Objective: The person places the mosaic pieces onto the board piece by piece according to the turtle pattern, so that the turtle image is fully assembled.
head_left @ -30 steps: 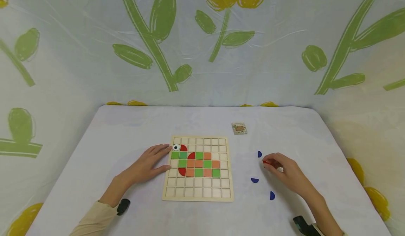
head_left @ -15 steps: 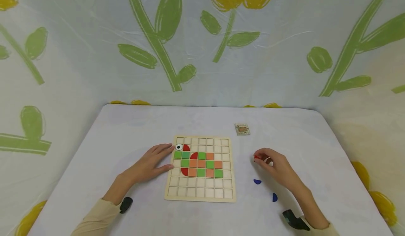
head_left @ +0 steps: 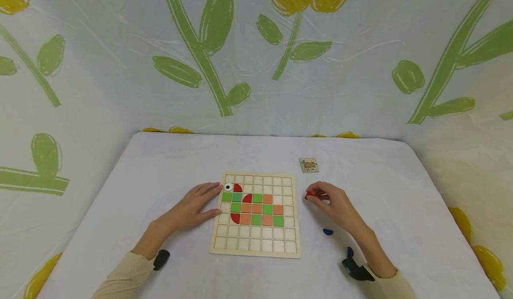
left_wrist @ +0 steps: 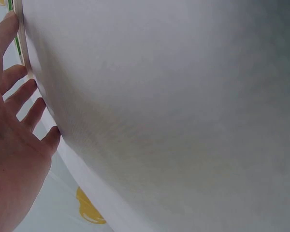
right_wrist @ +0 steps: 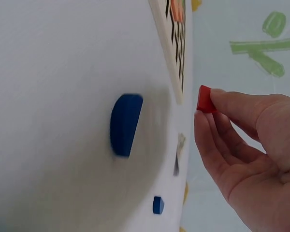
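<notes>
A square wooden grid board (head_left: 256, 244) lies mid-table, with green and orange square tiles, red quarter-circle tiles (head_left: 247, 198) and a white eye tile (head_left: 228, 187) set in its cells. My left hand (head_left: 191, 206) rests against the board's left edge, fingers straight and spread. Just off the right edge, my right hand (head_left: 335, 204) pinches a small red piece (right_wrist: 204, 99) between thumb and fingertips; the fingers cover much of its shape. Below that hand lies a blue half-circle piece (head_left: 327, 232). Another blue half-circle (head_left: 350, 252) is partly hidden by the wrist camera.
A small square card (head_left: 309, 165) printed with a grid picture lies beyond the board, to the right. Two blue pieces show in the right wrist view, one large and close, one small (right_wrist: 158, 205). A flower-print cloth wall stands behind the table.
My right hand has carried the red piece left, close to the board's right edge. It now hides the upper blue half-circle in the head view. My left hand stays at the board.
</notes>
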A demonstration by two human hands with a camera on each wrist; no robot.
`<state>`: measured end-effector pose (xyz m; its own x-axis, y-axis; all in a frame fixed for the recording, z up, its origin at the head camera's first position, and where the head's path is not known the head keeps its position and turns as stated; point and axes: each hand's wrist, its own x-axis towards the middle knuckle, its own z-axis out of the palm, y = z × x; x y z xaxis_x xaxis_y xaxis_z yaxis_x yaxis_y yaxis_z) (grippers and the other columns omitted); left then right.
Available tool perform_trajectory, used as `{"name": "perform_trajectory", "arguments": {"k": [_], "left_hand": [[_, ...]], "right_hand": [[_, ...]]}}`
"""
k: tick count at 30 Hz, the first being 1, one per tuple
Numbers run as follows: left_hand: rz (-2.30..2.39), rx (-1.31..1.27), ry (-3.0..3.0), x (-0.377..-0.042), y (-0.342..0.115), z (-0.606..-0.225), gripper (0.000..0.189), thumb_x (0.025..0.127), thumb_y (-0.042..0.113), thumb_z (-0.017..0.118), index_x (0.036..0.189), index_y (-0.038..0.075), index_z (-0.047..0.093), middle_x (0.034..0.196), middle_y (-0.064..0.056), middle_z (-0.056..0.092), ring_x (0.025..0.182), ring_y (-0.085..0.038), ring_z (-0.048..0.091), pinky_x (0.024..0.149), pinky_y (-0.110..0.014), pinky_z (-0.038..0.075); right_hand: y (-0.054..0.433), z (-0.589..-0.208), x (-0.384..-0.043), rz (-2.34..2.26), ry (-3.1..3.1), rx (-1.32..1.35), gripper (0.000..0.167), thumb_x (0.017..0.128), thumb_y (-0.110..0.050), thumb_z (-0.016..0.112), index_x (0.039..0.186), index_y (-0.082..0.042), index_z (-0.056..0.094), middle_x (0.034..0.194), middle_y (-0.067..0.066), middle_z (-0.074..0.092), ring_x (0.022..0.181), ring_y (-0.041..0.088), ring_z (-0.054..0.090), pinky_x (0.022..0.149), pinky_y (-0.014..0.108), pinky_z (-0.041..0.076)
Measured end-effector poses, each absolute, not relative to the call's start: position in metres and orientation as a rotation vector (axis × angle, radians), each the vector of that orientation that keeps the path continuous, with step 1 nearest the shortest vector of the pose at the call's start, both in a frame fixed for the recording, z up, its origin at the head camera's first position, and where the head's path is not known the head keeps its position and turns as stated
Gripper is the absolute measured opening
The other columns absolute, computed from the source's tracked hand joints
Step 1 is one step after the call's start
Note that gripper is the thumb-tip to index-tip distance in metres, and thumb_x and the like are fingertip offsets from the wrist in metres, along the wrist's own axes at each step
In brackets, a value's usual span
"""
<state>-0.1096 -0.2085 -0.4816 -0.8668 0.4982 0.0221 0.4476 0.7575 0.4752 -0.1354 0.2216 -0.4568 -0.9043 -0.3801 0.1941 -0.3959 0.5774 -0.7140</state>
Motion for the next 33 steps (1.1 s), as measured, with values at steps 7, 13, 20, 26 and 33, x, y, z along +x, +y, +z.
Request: {"name": "perform_trajectory", "arguments": {"k": [7, 13, 20, 26, 33], "left_hand": [[0.741, 0.764, 2.842, -0.108, -0.209, -0.480, 0.072, 0.097, 0.037, 0.072, 0.156, 0.007, 0.044, 0.159, -0.014, 0.042, 0.145, -0.040, 0.036, 0.116, -0.060, 0.034], [0.751, 0.760, 2.837, -0.107, -0.209, -0.481, 0.072, 0.097, 0.037, 0.072, 0.157, 0.008, 0.043, 0.160, -0.014, 0.041, 0.146, -0.039, 0.036, 0.116, -0.059, 0.034], [0.751, 0.760, 2.836, -0.107, -0.209, -0.482, 0.072, 0.097, 0.038, 0.072, 0.157, 0.009, 0.043, 0.160, -0.013, 0.041, 0.146, -0.039, 0.036, 0.116, -0.059, 0.034], [0.747, 0.762, 2.841, -0.108, -0.208, -0.482, 0.072, 0.098, 0.039, 0.071, 0.157, 0.010, 0.043, 0.160, -0.012, 0.041, 0.146, -0.039, 0.036, 0.116, -0.059, 0.035], [0.735, 0.749, 2.840, -0.108, -0.209, -0.481, 0.073, 0.097, 0.039, 0.072, 0.158, 0.010, 0.043, 0.161, -0.012, 0.040, 0.146, -0.040, 0.035, 0.117, -0.059, 0.034]], "right_hand": [[0.201, -0.457, -0.143, 1.308, -2.747, 0.760, 0.020, 0.090, -0.001, 0.078, 0.108, -0.002, 0.070, 0.098, 0.000, 0.071, 0.091, 0.019, 0.068, 0.082, 0.033, 0.061], [0.184, -0.460, -0.147, 1.368, -2.758, 0.801, 0.020, 0.091, -0.002, 0.077, 0.110, -0.002, 0.071, 0.101, 0.002, 0.072, 0.093, 0.019, 0.069, 0.084, 0.030, 0.060], [0.169, -0.464, -0.149, 1.449, -2.771, 0.872, 0.018, 0.093, -0.003, 0.075, 0.111, -0.002, 0.071, 0.104, 0.002, 0.072, 0.095, 0.019, 0.069, 0.086, 0.030, 0.060], [0.161, -0.467, -0.149, 1.473, -2.783, 0.907, 0.017, 0.093, -0.002, 0.074, 0.110, 0.000, 0.071, 0.100, 0.003, 0.071, 0.091, 0.017, 0.067, 0.084, 0.030, 0.060], [0.153, -0.466, -0.149, 1.464, -2.813, 0.924, 0.014, 0.094, -0.002, 0.073, 0.108, -0.002, 0.072, 0.098, 0.003, 0.071, 0.090, 0.015, 0.065, 0.084, 0.030, 0.059]]}}
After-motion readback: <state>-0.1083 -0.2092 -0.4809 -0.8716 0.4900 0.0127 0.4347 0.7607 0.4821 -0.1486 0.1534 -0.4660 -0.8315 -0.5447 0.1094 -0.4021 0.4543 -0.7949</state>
